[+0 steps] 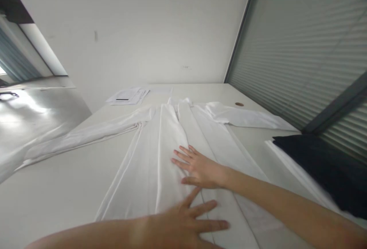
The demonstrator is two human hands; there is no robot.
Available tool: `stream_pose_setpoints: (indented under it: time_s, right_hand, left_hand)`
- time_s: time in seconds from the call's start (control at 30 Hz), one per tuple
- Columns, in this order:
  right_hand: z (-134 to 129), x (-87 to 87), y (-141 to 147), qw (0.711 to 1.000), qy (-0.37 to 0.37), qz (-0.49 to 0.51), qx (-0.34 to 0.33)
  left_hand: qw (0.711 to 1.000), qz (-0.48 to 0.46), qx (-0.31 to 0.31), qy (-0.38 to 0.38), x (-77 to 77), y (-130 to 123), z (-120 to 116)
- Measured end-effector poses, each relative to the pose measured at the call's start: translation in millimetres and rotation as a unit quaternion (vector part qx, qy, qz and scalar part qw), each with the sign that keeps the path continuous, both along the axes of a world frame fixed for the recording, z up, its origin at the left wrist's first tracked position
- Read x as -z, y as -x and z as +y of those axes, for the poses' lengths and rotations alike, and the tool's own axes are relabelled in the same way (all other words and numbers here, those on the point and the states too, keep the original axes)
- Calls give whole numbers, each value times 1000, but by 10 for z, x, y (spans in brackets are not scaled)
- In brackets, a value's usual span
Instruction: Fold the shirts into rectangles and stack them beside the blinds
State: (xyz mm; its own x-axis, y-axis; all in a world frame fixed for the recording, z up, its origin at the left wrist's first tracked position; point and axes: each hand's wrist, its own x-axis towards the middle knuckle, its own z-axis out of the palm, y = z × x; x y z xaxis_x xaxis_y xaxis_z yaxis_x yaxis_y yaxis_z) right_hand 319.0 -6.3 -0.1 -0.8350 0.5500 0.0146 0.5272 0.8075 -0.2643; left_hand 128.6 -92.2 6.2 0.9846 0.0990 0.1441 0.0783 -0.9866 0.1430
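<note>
A long white garment, which looks like a lab coat (146, 157), lies spread on the white table (57, 199), its collar at the far end. Its sleeves reach out to the left and right, and its two front edges run down the middle. My right hand (202, 166) rests flat on the front with fingers spread, pointing left. Nearer to me, my left hand (186, 224) is over the lower front, fingers apart and pointing right; it is slightly blurred. Neither hand holds anything. The coat's lower end is out of view.
Folded dark blue and white cloth (318, 165) lies at the right edge. Several papers (129, 96) with a black strip are at the back left. A small brown round object (239, 104) sits at the back right. A wall and a window with blinds (301, 42) border the table.
</note>
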Motion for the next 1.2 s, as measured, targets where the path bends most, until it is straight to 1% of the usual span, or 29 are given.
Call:
stream_pose_setpoints:
  time_s: [0.07, 0.1, 0.2, 0.27, 0.33, 0.43, 0.53, 0.67, 0.8, 0.9, 1.03, 1.07, 1.13, 1.2]
  right_hand:
    - [-155, -4, -78, 1000, -10, 5, -1]
    - [-234, -10, -130, 1000, -17, 7, -5]
    - [-461, -49, -344, 999, -45, 13, -19]
    - [-598, -85, -534, 997, -71, 17, -14]
    - [-730, -120, -741, 995, -95, 23, 11]
    - [-934, -150, -1011, 992, -109, 29, 60]
    - [-1142, -148, -1153, 992, -89, 29, 85]
    - [-1386, -145, -1159, 993, -46, 23, 103]
    - [-1533, -181, -1093, 993, -19, 25, 112]
    - [-1566, -216, -1062, 994, -11, 18, 111]
    - [-1530, -268, -1086, 993, 6, 41, 107]
    - [-1510, -287, -1101, 993, 13, 52, 109]
    - [-1454, -337, -1131, 989, 37, 79, 121]
    - [-1372, -402, -1148, 980, 79, 105, 148]
  left_hand:
    - [998, 16, 16, 50, -164, 8, -18]
    - [997, 23, 29, 64, -237, 15, -22]
    - [996, 40, 53, 61, -401, 98, -14]
    - [997, 47, 42, 48, -461, 227, 4]
    - [998, 49, 11, 39, -485, 407, 18]
    - [997, 53, -49, 16, -470, 682, -2]
    - [996, 55, -74, -10, -431, 835, -83]
    - [997, 41, -55, -19, -380, 824, -206]
    - [999, 30, -28, -32, -291, 757, -275]
    - [998, 20, -20, -61, -207, 732, -302]
    - [995, -20, -38, -86, -149, 736, -331]
    - [996, -25, -43, -78, -152, 747, -334]
    - [998, -32, -50, -37, -187, 778, -330]
    - [996, -42, -65, 36, -259, 814, -305]
